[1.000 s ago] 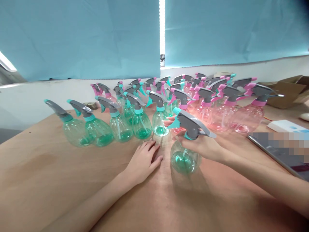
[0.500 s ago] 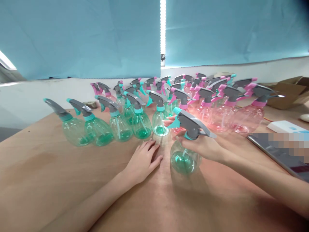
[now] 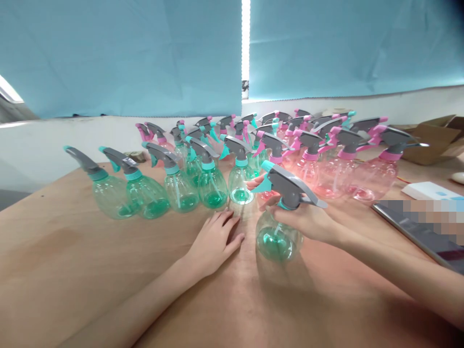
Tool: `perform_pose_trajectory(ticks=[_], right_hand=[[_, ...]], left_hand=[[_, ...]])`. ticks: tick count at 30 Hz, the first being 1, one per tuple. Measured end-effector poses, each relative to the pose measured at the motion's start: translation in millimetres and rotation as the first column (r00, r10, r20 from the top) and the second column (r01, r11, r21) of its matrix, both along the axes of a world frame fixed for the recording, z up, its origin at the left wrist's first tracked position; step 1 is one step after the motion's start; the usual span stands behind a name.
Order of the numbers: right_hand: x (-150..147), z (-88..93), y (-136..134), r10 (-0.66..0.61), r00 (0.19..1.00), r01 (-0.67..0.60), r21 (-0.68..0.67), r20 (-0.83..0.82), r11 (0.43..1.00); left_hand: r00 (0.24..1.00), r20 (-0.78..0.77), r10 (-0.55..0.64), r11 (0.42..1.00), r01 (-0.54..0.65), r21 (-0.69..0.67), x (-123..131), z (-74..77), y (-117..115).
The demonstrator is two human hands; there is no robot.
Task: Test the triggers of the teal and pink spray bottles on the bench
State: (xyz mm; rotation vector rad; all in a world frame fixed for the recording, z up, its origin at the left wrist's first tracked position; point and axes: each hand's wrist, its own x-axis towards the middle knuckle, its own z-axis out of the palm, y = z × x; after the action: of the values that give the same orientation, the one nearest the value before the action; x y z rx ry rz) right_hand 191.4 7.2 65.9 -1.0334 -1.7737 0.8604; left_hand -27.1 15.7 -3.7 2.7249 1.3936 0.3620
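Note:
My right hand (image 3: 308, 220) is closed around the neck of a green spray bottle (image 3: 275, 244) with a grey and turquoise trigger head. That bottle is upright near the middle of the table, its nozzle toward the left; part of its neck is hidden by my fingers. Flat on the wood lies my left hand (image 3: 217, 241), fingers stretched out and holding nothing. Just beyond its fingertips stand a green spray bottle (image 3: 213, 191) and a clear one with a turquoise collar (image 3: 240, 186). Several more green bottles (image 3: 148, 198) continue the row leftward.
Pink spray bottles (image 3: 373, 176) stand to the right, with more bottles crowded behind. At the right are a dark flat device (image 3: 409, 229), a white box (image 3: 431, 191) and a cardboard box (image 3: 435, 140). Blue blinds (image 3: 119, 58) hang behind the wooden table (image 3: 90, 280).

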Motion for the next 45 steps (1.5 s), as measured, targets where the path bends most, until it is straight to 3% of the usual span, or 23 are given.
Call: perform_pose_trajectory(ticks=[5,14,18,26,33,45], right_hand=[[-1,4.8,0,0.005,1.0,-0.005,-0.024,0.01,1.0],[-5,4.4,6,0.175,0.979,-0.174,0.019,-0.103,0.985],[-3,6.0,1,0.2,0.977,-0.196,0.045,-0.08,0.979],[-7,9.3,-6,0.165,0.986,-0.165,0.017,0.0,0.986],[-11,6.0,-6,0.166,0.986,-0.161,0.133,-0.027,0.978],[-13,2.2,-7,0.108,0.994,-0.105,0.097,-0.019,0.99]], left_hand=[[1.0,-0.001,0.005,1.0,-0.005,-0.001,0,-0.4,0],[1.0,0.007,0.002,1.0,-0.002,0.001,-1,0.1,2],[1.0,0.01,0.005,1.0,-0.005,-0.012,0,0.8,2],[1.0,0.028,-0.008,1.0,0.008,-0.005,1,-0.2,2],[0.999,0.032,-0.01,1.0,0.01,0.01,0,-2.1,2],[0.998,0.054,-0.018,0.999,0.016,0.029,-1,-4.8,3]])
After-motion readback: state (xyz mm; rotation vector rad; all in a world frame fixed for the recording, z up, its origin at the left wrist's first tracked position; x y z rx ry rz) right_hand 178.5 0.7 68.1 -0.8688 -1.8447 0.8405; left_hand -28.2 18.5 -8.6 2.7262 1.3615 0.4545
